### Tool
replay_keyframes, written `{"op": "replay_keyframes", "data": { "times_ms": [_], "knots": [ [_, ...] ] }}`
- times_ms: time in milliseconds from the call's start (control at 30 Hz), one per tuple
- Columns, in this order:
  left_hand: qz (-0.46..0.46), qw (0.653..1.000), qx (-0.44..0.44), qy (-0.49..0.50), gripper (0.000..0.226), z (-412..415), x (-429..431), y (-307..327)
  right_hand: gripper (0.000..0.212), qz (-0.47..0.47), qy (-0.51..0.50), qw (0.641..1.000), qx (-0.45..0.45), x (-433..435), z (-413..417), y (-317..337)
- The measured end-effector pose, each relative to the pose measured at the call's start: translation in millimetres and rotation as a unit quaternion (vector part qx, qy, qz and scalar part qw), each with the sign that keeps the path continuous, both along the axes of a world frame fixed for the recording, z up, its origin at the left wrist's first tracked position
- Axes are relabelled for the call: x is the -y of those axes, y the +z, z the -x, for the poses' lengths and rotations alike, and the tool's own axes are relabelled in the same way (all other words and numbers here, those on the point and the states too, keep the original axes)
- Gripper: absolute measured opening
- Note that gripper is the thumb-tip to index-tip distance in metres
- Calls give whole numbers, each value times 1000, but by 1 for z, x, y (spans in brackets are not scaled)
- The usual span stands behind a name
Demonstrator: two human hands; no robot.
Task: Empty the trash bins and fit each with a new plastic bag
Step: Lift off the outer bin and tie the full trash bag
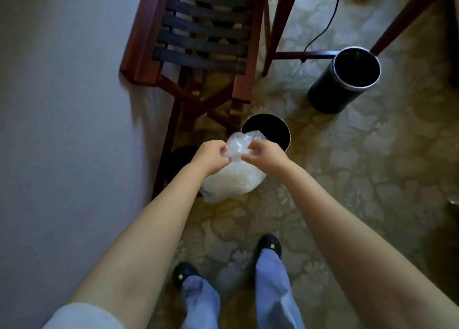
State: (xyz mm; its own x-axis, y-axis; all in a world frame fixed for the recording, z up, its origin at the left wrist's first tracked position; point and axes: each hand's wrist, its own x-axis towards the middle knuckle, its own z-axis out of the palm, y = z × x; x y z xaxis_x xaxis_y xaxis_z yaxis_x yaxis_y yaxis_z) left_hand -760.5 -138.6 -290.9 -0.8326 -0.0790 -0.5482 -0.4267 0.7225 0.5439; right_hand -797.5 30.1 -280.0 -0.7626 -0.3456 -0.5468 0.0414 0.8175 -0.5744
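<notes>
Left hand [207,158] and right hand [263,156] both pinch the crumpled clear plastic bag [233,177]. The round black bin [285,132] stands just beyond, slightly right. Right hand nearer.

Crumpled clear bag [232,179] over near black bin [269,130] — 2nd bin [330,92] upright, farther rt

Bag [233,179] hangs under the left grip [210,156] and right grip [260,155]. One bin [270,130] is right behind them on the floor [347,179], second bin [327,97] farther back-right, slatted rack [198,30] back-left, wall [62,105] off left.
</notes>
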Motion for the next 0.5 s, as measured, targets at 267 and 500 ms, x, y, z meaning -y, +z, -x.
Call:
{"op": "replay_keyframes", "data": {
  "times_ms": [267, 500],
  "knots": [
    [16, 997, 73, -16, 7, -53, -14, -143, 37, -30, 1, 996, 79, -7, -51, -134],
    [34, 988, 149, -10, 16, -144, 28, -225, 29, -60, 94, 981, 156, 44, -108, -221]
  ]
}}
